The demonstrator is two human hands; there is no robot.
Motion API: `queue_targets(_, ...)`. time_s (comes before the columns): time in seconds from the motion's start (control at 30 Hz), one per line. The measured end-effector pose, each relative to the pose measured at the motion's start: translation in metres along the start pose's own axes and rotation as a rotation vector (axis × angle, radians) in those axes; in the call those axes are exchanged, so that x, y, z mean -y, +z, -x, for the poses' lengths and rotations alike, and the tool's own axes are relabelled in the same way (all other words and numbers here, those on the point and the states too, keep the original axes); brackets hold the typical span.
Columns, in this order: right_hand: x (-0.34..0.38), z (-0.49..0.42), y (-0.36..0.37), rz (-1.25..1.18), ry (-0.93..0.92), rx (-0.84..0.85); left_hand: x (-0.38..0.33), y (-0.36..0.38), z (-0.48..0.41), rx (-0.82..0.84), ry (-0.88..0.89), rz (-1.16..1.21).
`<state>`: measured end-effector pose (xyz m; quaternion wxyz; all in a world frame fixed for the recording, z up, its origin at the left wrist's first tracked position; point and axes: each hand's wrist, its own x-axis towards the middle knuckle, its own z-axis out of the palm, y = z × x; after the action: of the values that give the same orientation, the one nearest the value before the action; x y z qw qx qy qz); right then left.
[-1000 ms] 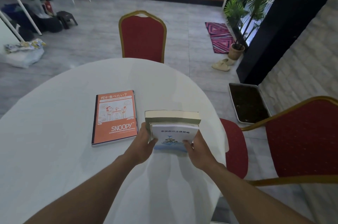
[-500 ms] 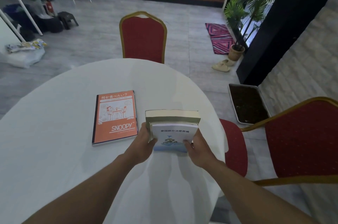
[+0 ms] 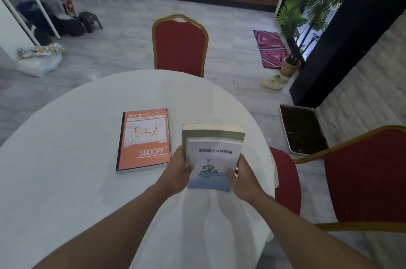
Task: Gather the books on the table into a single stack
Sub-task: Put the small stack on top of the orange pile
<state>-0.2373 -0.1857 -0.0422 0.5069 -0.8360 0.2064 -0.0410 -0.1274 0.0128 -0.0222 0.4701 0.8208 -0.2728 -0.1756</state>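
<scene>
An orange Snoopy notebook (image 3: 144, 139) lies flat on the white round table (image 3: 66, 158), left of centre. To its right I hold a small stack: a white and blue booklet (image 3: 214, 158) on top of a thicker olive book (image 3: 213, 131). My left hand (image 3: 179, 171) grips the stack's left edge and my right hand (image 3: 242, 177) grips its right edge, thumbs on the booklet's cover. The stack sits near the table's right rim, tilted toward me; whether it rests on the cloth is hidden.
A red chair (image 3: 180, 45) stands at the table's far side, another red chair (image 3: 351, 176) close on the right. On the floor to the right are a tray of soil (image 3: 303, 129), slippers (image 3: 273, 81) and a potted plant (image 3: 292, 66).
The booklet has slid slightly toward me on the olive book, and both hands have shifted a little with it. The orange notebook has not moved.
</scene>
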Motion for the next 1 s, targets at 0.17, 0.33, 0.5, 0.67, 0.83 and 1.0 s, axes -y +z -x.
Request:
queue_targets(0.17,0.016,-0.015,0.019,-0.145,0.129,0.042,0.007,-0.018,0.002,-0.049,-0.148,0.053)
queue_targets(0.33,0.029,-0.032,0.058,-0.243,0.217,0.06,0.031,-0.038,0.002,-0.126,-0.281,0.035)
queue_targets(0.5,0.05,-0.06,0.099,-0.232,0.27,0.107,0.083,-0.06,-0.011,-0.213,-0.377,-0.053)
queue_targets(0.67,0.073,-0.097,0.135,-0.16,0.24,0.126,0.144,-0.085,-0.036,-0.271,-0.476,-0.102)
queue_targets(0.83,0.086,-0.132,0.168,-0.119,0.235,0.127,0.115,-0.125,-0.05,-0.294,-0.575,-0.138)
queue_targets(1.0,0.087,-0.157,0.194,-0.059,0.249,0.125,0.136,-0.139,-0.064,-0.305,-0.607,-0.175)
